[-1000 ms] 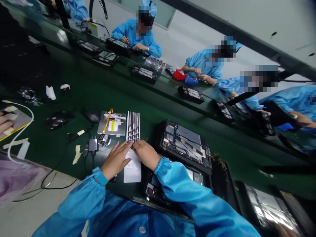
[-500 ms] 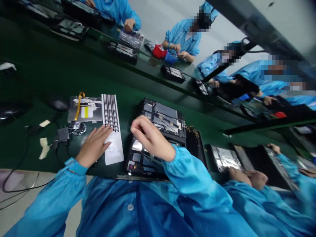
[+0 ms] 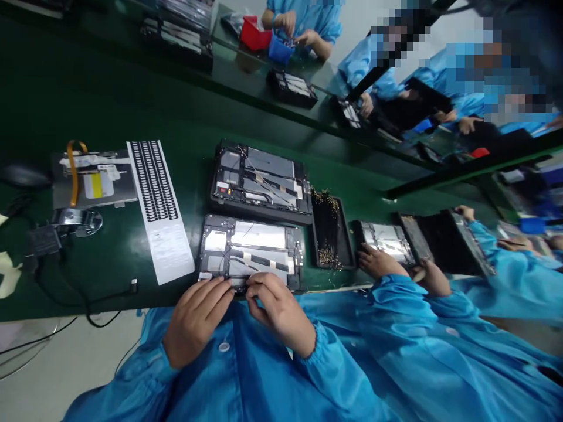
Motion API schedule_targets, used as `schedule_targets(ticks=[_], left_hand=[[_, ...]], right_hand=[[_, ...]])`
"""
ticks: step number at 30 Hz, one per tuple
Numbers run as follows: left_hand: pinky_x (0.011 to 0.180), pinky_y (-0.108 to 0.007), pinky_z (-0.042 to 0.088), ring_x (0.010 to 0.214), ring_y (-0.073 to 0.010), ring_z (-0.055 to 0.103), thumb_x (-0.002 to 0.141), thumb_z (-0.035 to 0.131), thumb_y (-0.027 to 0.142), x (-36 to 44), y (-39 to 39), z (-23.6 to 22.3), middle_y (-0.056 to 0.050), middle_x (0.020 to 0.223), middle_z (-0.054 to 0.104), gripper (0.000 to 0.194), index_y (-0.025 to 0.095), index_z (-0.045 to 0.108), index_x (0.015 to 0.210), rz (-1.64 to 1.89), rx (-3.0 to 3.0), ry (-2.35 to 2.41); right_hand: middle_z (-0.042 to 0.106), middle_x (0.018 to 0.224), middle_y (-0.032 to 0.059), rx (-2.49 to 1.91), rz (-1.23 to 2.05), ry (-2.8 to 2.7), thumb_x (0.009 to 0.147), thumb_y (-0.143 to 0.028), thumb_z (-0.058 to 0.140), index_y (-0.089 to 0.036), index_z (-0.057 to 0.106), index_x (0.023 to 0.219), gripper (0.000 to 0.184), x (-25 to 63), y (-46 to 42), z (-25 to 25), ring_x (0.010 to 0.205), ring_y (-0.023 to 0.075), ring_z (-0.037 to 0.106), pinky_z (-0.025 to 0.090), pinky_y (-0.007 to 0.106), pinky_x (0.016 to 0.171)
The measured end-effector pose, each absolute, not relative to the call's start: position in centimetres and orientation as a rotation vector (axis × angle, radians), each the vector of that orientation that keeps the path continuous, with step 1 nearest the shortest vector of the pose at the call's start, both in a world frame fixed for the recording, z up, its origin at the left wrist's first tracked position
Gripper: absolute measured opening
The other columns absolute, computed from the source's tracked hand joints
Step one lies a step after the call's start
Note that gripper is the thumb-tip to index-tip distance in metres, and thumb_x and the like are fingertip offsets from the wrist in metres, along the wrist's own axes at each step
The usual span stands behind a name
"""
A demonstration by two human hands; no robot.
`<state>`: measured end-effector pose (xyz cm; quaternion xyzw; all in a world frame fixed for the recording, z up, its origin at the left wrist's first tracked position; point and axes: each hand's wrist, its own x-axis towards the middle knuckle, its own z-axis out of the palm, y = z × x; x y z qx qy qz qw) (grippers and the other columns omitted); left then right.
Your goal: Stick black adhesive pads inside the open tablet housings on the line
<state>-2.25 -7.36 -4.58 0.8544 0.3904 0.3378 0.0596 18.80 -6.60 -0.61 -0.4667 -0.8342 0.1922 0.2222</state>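
An opened tablet (image 3: pixel 257 234), with its silver battery and black strips bared, lies at the near edge of the bench. My left hand (image 3: pixel 200 319) is on its lower-left edge, fingers together and bent over the rim; the thumb is hidden. Close beside it, my right hand (image 3: pixel 279 310) has thumb and forefinger pinched at the same near edge. Whatever is in that pinch is too small to make out. To the left lies a white sheet of small black stickers (image 3: pixel 153 181). A second opened tablet (image 3: pixel 264 176) rests on a dark stack just behind the first.
A black tray of gold-tipped thin cables (image 3: pixel 332 228) stands right of the tablets. Further right, a co-worker's hands (image 3: pixel 382 264) handle another device. On the left are a metal panel (image 3: pixel 118 187), a tape roll (image 3: pixel 79 221) and a black cable (image 3: pixel 109 291). A raised shelf crosses behind.
My left hand has left the sticker sheet and come to the tablet's near edge. My right hand has lowered to that edge beside it. The view has swung rightward and down.
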Motion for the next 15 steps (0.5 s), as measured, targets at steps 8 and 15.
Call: schedule_targets(ticks=[8, 15], left_hand=[[0.105, -0.038, 0.046, 0.118, -0.0214, 0.064, 0.097, 0.046, 0.012, -2.44, -6.95, -4.32, -0.009, 0.119, 0.072, 0.026, 0.015, 0.065, 0.114, 1.009, 2.606, 1.168], [0.103, -0.039, 0.046, 0.117, -0.0227, 0.064, 0.097, 0.047, 0.012, -2.50, -6.83, -4.54, -0.010, 0.118, 0.072, 0.025, 0.015, 0.065, 0.114, 0.999, 2.632, 1.129]], right_hand=[[0.069, 0.101, 0.0096, -1.288, 0.381, -2.421, 0.096, -0.013, 0.053, -0.018, 0.060, 0.094, 0.008, 18.60, -5.90, -0.43, 0.089, 0.0208, 0.063, 0.052, 0.035, 0.076], [0.069, 0.100, 0.0102, -1.306, 0.364, -2.437, 0.097, -0.013, 0.052, -0.018, 0.062, 0.092, 0.012, 18.29, -5.68, -0.17, 0.089, 0.0203, 0.063, 0.053, 0.034, 0.077]])
